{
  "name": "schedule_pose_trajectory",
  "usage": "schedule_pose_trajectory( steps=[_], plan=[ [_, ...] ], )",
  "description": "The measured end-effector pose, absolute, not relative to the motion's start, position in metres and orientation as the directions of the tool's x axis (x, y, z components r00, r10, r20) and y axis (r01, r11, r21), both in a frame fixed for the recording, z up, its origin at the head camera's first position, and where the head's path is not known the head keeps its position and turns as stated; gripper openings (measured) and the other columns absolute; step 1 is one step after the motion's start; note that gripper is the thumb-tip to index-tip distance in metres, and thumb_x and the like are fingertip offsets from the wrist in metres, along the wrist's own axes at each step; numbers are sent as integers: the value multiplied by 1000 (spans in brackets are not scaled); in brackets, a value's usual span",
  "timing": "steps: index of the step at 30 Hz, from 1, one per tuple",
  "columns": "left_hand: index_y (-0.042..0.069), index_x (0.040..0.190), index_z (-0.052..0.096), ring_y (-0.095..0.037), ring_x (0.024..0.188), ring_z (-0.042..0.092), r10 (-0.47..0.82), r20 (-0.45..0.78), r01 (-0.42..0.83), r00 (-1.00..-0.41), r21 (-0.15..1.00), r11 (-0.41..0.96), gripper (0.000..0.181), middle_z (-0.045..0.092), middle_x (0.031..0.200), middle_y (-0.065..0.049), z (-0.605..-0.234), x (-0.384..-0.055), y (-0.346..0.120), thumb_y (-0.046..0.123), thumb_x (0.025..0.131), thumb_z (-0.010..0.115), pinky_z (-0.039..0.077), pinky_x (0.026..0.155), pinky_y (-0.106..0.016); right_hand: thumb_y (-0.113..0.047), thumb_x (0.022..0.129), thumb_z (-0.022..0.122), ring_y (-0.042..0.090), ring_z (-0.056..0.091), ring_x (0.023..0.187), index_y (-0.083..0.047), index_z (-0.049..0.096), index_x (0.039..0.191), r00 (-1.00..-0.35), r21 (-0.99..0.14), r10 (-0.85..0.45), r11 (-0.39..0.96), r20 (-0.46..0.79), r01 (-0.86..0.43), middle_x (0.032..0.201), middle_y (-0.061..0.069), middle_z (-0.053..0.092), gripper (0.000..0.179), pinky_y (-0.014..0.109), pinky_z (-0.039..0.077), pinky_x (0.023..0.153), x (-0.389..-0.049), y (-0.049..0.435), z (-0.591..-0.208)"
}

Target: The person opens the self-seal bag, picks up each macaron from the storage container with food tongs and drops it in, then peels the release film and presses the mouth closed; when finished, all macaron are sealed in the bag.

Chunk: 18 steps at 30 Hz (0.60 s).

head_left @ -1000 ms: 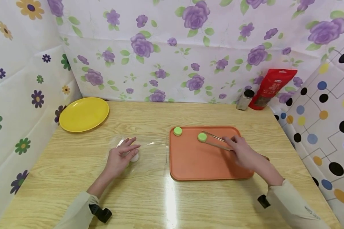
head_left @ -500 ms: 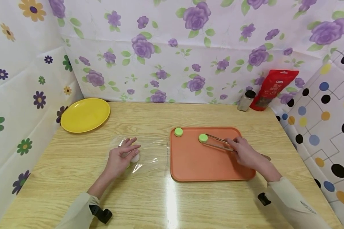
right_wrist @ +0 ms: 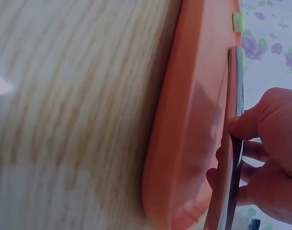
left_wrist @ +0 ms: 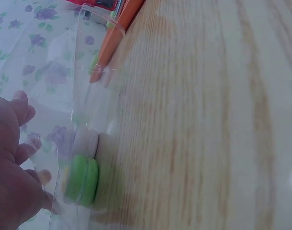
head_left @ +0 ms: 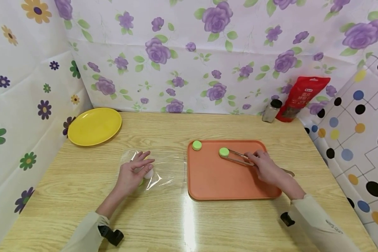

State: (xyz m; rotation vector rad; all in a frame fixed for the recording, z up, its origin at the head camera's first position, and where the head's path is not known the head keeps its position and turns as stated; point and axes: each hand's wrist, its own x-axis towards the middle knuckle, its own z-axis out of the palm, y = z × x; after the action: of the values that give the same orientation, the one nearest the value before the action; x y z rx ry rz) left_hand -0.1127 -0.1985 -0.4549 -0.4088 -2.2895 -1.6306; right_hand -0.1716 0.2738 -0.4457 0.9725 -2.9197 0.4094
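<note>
My right hand (head_left: 266,168) grips metal tongs (head_left: 244,161) between thumb and fingers, over the orange tray (head_left: 220,183). The tong tips lie against both sides of a light green macaron (head_left: 224,152). A second green macaron (head_left: 196,145) sits at the tray's far left corner. My left hand (head_left: 132,176) pinches a clear plastic bag (head_left: 171,169) with thumb and forefinger, other fingers spread. Inside the bag, a green macaron (left_wrist: 82,181) and a whitish one (left_wrist: 87,143) show in the left wrist view; the hand partly covers them from above.
A yellow plate (head_left: 94,126) stands at the back left. At the back right are a glass jar (head_left: 271,111) with a black lid and a red pouch (head_left: 302,98). Patterned cloth walls (head_left: 182,70) bound the wooden table (head_left: 151,217) at the back and sides.
The tong tips have drawn closer together around the green macaron on the tray. My left hand stays in place while the highlights on the bag shift.
</note>
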Motion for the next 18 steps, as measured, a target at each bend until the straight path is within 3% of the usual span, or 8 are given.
schedule_pose_trajectory(
  steps=[10, 18],
  plan=[
    [-11, 99, 74, -56, 132, 39, 49, 408, 404, -912, 867, 294, 14, 59, 125, -34, -457, -113, -199, -10, 85, 73, 24, 112, -60, 16, 87, 64, 30, 48, 81, -2, 59, 117, -788, -230, -596, 754, 154, -615, 97, 14, 50, 36, 43, 44, 68, -168, 272, -449],
    [-13, 99, 73, -59, 129, 40, 66, 412, 410, -909, 854, 322, 16, 59, 124, -36, -459, -116, -199, -13, 83, 73, 25, 110, -63, 12, 88, 66, 33, 51, 88, -2, 59, 131, -768, -249, -621, 727, 159, -640, 105, 15, 53, 46, 44, 48, 70, -158, 257, -445]
  ],
)
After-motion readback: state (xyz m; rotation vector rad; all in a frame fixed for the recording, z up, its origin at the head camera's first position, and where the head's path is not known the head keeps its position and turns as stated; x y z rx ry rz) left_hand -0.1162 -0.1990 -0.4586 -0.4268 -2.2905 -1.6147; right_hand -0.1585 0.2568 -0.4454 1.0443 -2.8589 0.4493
